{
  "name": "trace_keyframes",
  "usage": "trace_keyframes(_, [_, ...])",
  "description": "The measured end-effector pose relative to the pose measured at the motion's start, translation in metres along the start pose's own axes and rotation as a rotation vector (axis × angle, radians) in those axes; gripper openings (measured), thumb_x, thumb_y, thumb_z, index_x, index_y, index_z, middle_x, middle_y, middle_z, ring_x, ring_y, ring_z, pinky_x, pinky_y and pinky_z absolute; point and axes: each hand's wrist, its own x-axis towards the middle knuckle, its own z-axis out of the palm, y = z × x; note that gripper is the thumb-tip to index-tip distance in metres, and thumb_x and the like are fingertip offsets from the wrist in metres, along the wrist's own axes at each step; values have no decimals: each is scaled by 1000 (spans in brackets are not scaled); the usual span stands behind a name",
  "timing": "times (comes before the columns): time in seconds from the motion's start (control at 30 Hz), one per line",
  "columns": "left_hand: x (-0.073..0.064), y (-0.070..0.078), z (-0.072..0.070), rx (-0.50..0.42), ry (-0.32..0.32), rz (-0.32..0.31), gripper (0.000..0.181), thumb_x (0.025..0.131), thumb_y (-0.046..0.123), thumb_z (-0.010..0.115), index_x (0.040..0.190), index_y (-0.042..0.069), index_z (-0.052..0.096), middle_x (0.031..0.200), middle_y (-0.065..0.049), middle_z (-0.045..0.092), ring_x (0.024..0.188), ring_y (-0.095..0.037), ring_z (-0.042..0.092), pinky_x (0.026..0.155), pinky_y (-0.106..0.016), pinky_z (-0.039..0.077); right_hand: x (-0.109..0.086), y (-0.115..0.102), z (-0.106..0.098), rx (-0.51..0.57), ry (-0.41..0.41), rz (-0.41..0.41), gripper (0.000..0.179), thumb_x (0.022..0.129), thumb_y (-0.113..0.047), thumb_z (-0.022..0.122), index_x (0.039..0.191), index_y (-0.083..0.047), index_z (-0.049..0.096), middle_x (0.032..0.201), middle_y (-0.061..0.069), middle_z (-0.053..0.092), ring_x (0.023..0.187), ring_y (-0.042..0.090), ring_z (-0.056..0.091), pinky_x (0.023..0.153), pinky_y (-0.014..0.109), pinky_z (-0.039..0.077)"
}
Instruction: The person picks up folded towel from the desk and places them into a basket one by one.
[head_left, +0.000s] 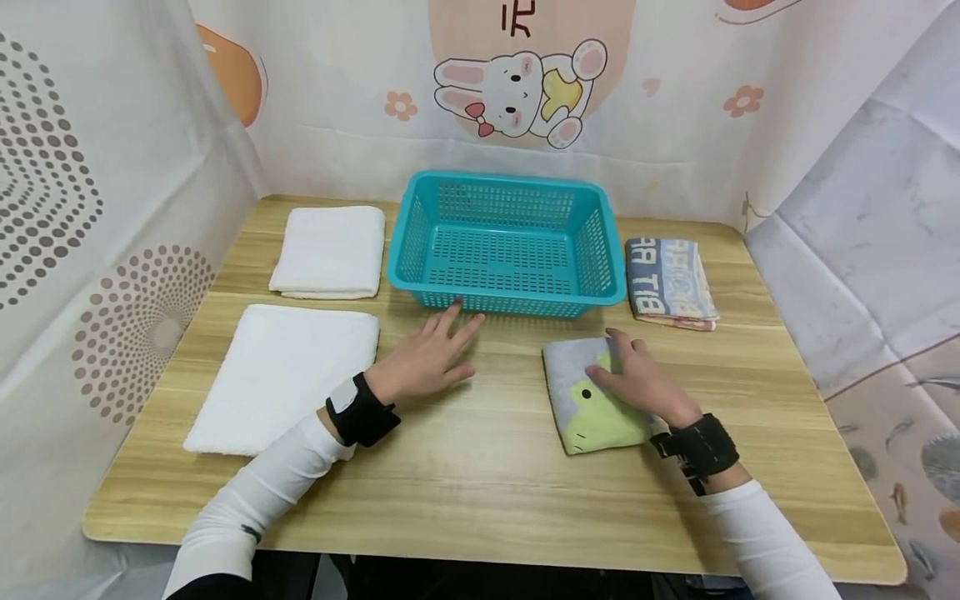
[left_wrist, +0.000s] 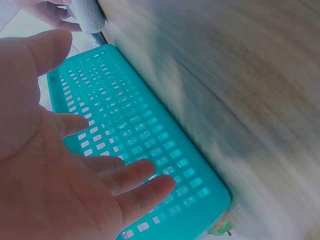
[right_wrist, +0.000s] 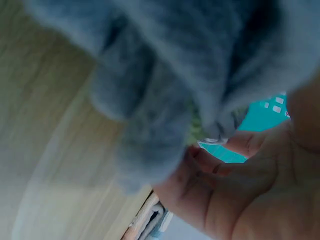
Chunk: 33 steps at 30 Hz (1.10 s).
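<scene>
My left hand is spread with its fingers apart, the fingertips at the front wall of a turquoise plastic basket. The left wrist view shows its palm beside the perforated basket wall; it holds nothing. On the table's right half lies a folded grey towel with a green cartoon face. My right hand grips that towel at its right side, thumb over the top. In the right wrist view, grey folds of the towel hide part of the curled fingers.
Two folded white towels, a smaller one and a larger one, lie left of the basket. A folded blue-and-beige patterned towel lies to its right. Printed curtains hang behind the wooden table.
</scene>
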Motion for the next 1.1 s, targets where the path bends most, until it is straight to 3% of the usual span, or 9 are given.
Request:
trace_keyframes(0.23, [1,0,5,2,-17,10,77,101,42,56,160,11,17,161,-30,9,144,-47,26,112,-57,32,3,-6,3,-9,-14,-1,87,99,-49,54,155,4,13,138,44,30,115,48,53,93,62,45])
trace_keyframes(0.5, [3,6,13,72,-80,58,69,102,45,52,157,11,27,159,-26,24,145,-42,26,115,-56,28,7,-12,7,-15,-21,-6,88,98,-52,54,155,3,16,137,43,34,107,42,56,87,58,49])
trace_keyframes(0.73, [2,11,16,100,-63,99,50,101,40,55,142,11,49,150,-20,40,139,-38,37,111,-54,33,8,-17,8,-9,-23,-21,86,99,-51,54,154,3,17,138,42,33,105,39,57,85,55,50])
trace_keyframes(1.1, [1,13,15,113,-95,94,49,102,40,53,141,11,50,143,-17,48,137,-35,40,112,-51,33,12,-20,13,14,-1,-25,84,98,-50,55,155,1,19,137,39,36,105,39,57,85,55,50])
